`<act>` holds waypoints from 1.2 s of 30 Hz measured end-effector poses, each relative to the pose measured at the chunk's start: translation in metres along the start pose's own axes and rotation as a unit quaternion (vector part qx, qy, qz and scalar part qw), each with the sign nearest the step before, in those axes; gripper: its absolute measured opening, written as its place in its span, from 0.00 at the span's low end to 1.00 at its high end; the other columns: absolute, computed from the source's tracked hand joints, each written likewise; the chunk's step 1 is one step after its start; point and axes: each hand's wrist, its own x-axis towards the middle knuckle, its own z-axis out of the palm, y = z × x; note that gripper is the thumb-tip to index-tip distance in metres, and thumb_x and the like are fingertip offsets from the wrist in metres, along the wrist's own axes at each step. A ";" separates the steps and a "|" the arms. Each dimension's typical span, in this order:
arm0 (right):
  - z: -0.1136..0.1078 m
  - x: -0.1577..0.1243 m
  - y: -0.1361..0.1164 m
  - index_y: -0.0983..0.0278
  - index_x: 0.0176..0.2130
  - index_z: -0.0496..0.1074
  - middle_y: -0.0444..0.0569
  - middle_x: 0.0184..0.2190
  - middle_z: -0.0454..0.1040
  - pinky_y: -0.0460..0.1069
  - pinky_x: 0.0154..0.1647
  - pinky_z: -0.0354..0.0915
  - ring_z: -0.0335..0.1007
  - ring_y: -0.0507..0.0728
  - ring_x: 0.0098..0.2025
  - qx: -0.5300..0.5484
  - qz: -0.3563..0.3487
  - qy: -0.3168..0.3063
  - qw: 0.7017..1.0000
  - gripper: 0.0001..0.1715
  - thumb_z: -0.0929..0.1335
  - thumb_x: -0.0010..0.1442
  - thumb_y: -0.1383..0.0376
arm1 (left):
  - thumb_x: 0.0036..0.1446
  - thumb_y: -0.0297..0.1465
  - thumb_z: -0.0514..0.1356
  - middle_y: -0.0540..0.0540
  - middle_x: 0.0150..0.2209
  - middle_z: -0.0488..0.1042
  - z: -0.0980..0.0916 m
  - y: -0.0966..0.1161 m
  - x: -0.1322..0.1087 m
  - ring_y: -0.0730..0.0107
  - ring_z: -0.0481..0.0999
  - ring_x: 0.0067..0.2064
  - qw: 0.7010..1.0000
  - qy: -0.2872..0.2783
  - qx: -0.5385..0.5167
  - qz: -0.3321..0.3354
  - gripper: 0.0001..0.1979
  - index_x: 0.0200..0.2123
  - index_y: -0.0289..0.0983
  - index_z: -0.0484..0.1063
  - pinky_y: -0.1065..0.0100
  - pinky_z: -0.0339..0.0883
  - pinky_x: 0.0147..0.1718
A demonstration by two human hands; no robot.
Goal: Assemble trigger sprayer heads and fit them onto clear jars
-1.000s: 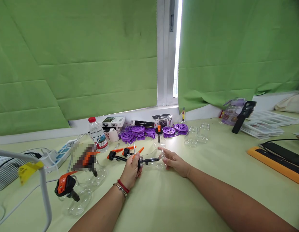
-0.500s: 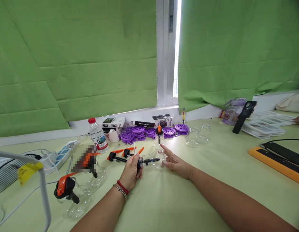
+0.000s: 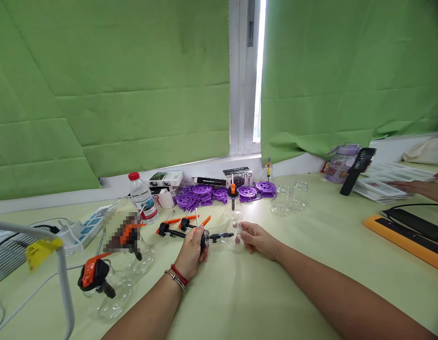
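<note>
A clear bottle [image 3: 224, 227] lies on its side in the air just above the table, its neck to the left. Inside it runs a black tube [image 3: 222, 236]. My left hand [image 3: 191, 252] is closed around the black cap at the neck; the fingers hide most of that cap. At the other end, the curled fingers of my right hand [image 3: 259, 241] grip the bottle's base. Just left of the bottle lie black-and-orange pump tops [image 3: 165, 230] with tubes. A similar bottle with an orange-and-black top [image 3: 233, 191] stands behind.
Two topped bottles [image 3: 95, 276] stand front left, by a white frame [image 3: 65, 283]. Purple plastic parts [image 3: 202, 193], boxes [image 3: 166, 178] and a water bottle [image 3: 143, 198] line the back. Clear bottles [image 3: 282, 200] stand right of centre. A co-worker's hand [image 3: 415, 186] touches cards; an orange-and-black device [image 3: 399, 238] lies nearer.
My right hand's fingers have curled in and closed on the bottle's base. The left hand keeps its hold on the cap. A co-worker's hand has reached further in over the cards.
</note>
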 end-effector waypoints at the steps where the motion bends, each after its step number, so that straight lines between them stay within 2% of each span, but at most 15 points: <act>1: 0.000 0.000 0.000 0.67 0.50 0.67 0.48 0.32 0.72 0.44 0.20 0.52 0.55 0.45 0.18 -0.005 -0.004 0.000 1.000 0.37 0.65 0.55 0.42 | 0.53 0.54 0.54 0.57 0.14 0.64 0.000 0.000 0.000 0.82 0.52 0.12 1.000 0.001 -0.002 -0.003 0.23 0.28 0.39 0.60 0.75 0.49 0.13; 4: 0.000 0.000 0.003 0.67 0.46 0.70 0.47 0.29 0.71 0.45 0.21 0.52 0.55 0.46 0.18 -0.017 -0.008 0.007 1.000 0.34 0.63 0.58 0.42 | 0.52 0.54 0.55 0.57 0.14 0.64 0.000 0.000 0.001 0.81 0.53 0.11 1.000 0.006 -0.008 -0.009 0.23 0.27 0.39 0.61 0.75 0.49 0.12; 6: 0.001 0.000 0.004 0.67 0.49 0.69 0.48 0.32 0.71 0.45 0.22 0.53 0.57 0.47 0.20 -0.022 -0.010 0.009 1.000 0.34 0.61 0.59 0.42 | 0.51 0.53 0.56 0.57 0.14 0.64 -0.001 0.000 0.001 0.82 0.53 0.11 1.000 0.006 -0.021 -0.009 0.23 0.27 0.39 0.61 0.75 0.50 0.13; 8: 0.001 -0.002 0.006 0.63 0.57 0.64 0.53 0.43 0.70 0.46 0.26 0.57 0.62 0.48 0.27 -0.013 -0.029 0.014 0.999 0.37 0.64 0.58 0.43 | 0.51 0.53 0.57 0.57 0.15 0.65 -0.001 0.001 0.002 0.82 0.53 0.12 0.999 0.005 -0.037 -0.010 0.23 0.27 0.38 0.62 0.74 0.52 0.13; 10: 0.001 -0.004 0.006 0.54 0.65 0.51 0.54 0.57 0.60 0.46 0.31 0.61 0.65 0.51 0.36 0.000 -0.049 0.015 0.999 0.46 0.69 0.54 0.47 | 0.51 0.54 0.57 0.56 0.15 0.65 -0.002 0.001 0.003 0.83 0.53 0.12 0.999 0.007 -0.050 -0.014 0.23 0.26 0.38 0.62 0.74 0.52 0.13; 12: 0.001 -0.006 0.006 0.47 0.66 0.43 0.53 0.63 0.48 0.47 0.35 0.63 0.64 0.52 0.42 0.003 -0.055 0.009 0.998 0.55 0.73 0.51 0.53 | 0.51 0.54 0.56 0.56 0.16 0.65 -0.002 0.002 0.003 0.82 0.53 0.12 0.998 0.007 -0.053 -0.014 0.24 0.26 0.38 0.62 0.74 0.52 0.13; 13: 0.001 -0.007 0.006 0.45 0.66 0.42 0.52 0.64 0.47 0.47 0.35 0.63 0.64 0.52 0.42 0.001 -0.053 0.004 0.999 0.55 0.74 0.50 0.55 | 0.51 0.54 0.56 0.56 0.16 0.65 -0.002 0.002 0.003 0.83 0.53 0.12 0.999 0.006 -0.050 -0.011 0.24 0.26 0.38 0.62 0.74 0.52 0.13; 18: -0.002 -0.005 0.008 0.47 0.65 0.49 0.51 0.59 0.56 0.47 0.33 0.63 0.58 0.46 0.30 -0.002 -0.040 0.002 0.999 0.51 0.74 0.50 0.58 | 0.51 0.54 0.56 0.56 0.15 0.65 0.000 0.002 0.001 0.82 0.54 0.11 1.000 0.005 -0.030 -0.009 0.23 0.27 0.38 0.64 0.74 0.51 0.12; 22: -0.004 -0.002 0.009 0.50 0.65 0.52 0.51 0.54 0.60 0.45 0.29 0.61 0.52 0.44 0.26 -0.005 -0.025 0.007 1.000 0.50 0.74 0.49 0.55 | 0.51 0.55 0.55 0.56 0.15 0.65 0.000 0.003 0.002 0.83 0.53 0.11 1.000 0.011 -0.026 -0.012 0.24 0.26 0.38 0.63 0.75 0.50 0.11; 25: -0.002 -0.002 0.005 0.53 0.64 0.53 0.52 0.53 0.61 0.44 0.24 0.59 0.53 0.44 0.25 0.018 0.002 0.011 1.000 0.50 0.74 0.48 0.53 | 0.50 0.56 0.55 0.56 0.15 0.65 0.000 0.003 0.002 0.83 0.53 0.11 1.000 0.012 -0.023 -0.013 0.25 0.27 0.38 0.62 0.75 0.50 0.11; 29: 0.002 -0.002 -0.003 0.59 0.62 0.58 0.53 0.46 0.66 0.44 0.21 0.58 0.59 0.48 0.28 0.034 0.017 0.018 0.999 0.48 0.73 0.48 0.50 | 0.50 0.55 0.56 0.56 0.15 0.65 0.001 0.002 0.002 0.82 0.53 0.11 1.000 0.016 -0.014 -0.014 0.25 0.26 0.38 0.61 0.75 0.50 0.11; 32: 0.003 -0.001 -0.004 0.63 0.59 0.62 0.52 0.41 0.69 0.44 0.21 0.57 0.60 0.49 0.27 0.032 0.016 0.018 0.999 0.43 0.72 0.49 0.47 | 0.51 0.55 0.55 0.56 0.15 0.65 0.000 0.001 0.002 0.82 0.53 0.11 1.000 0.015 -0.010 -0.016 0.24 0.26 0.39 0.61 0.75 0.50 0.11; 36: 0.001 0.001 -0.002 0.66 0.49 0.68 0.48 0.32 0.71 0.44 0.20 0.53 0.55 0.46 0.20 0.016 0.008 0.002 1.000 0.33 0.69 0.53 0.46 | 0.52 0.55 0.54 0.57 0.14 0.64 0.000 0.000 0.002 0.81 0.52 0.11 1.000 0.008 0.004 -0.016 0.23 0.28 0.39 0.61 0.75 0.51 0.11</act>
